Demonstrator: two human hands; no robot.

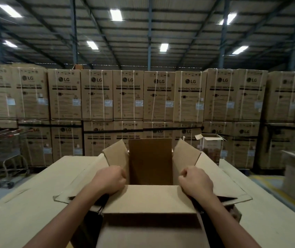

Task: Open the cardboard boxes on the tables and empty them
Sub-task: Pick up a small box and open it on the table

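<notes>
The single head-worn camera is looking forward and down from just behind and above the left hand (pixel 110 179) and right hand (pixel 196 183), sitting close over where they are gripping the flaps of the cardboard box (pixel 150 199), and taking in the stacked cartons (pixel 128 95) well beyond the grip.

Left hand (pixel 110 179), right hand (pixel 196 181): bare, forearms bare too (up to frame edge).

Matt brown corrugated cardboard box (pixel 149 199) on a smooth, pale matt table (pixel 36 203).
</notes>
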